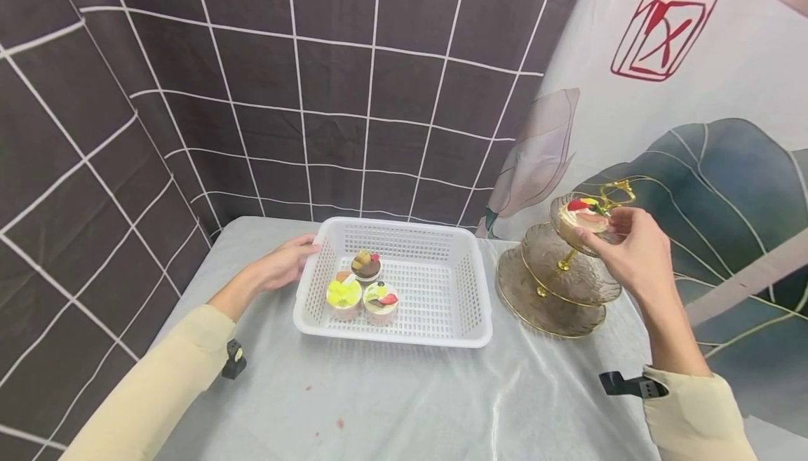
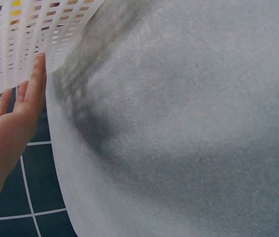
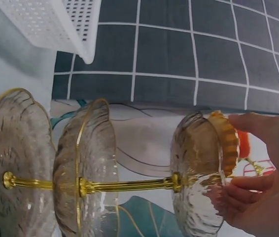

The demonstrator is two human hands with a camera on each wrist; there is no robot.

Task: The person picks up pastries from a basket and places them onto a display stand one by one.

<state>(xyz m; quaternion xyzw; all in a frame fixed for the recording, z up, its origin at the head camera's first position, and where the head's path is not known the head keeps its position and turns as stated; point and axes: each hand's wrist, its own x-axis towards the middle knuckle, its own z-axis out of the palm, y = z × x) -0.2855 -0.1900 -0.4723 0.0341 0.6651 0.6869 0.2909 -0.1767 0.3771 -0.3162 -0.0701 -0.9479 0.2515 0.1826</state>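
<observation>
My right hand (image 1: pixel 637 247) pinches a cupcake (image 1: pixel 583 219) with cream and a red strawberry piece on top, between thumb and fingers. The cupcake is at the small top plate of a three-tier stand (image 1: pixel 549 299). In the right wrist view, its yellow-brown ridged cup (image 3: pixel 227 140) shows at that plate's rim, partly behind the glass. My left hand (image 1: pixel 284 263) holds the left side of a white plastic basket (image 1: pixel 435 340), fingers along its outer wall (image 2: pixel 28 44). Inside stand a yellow-topped cupcake (image 1: pixel 344 296), a fruit-topped one (image 1: pixel 381 303) and a chocolate one (image 1: pixel 366 266).
A pale grey cloth (image 1: pixel 404 391) covers the table. Behind it hangs a dark backdrop with a white grid (image 1: pixel 334 138). A floral cloth (image 1: pixel 713 187) hangs behind the stand. The stand's gold handle (image 1: pixel 618 191) rises beside the right hand.
</observation>
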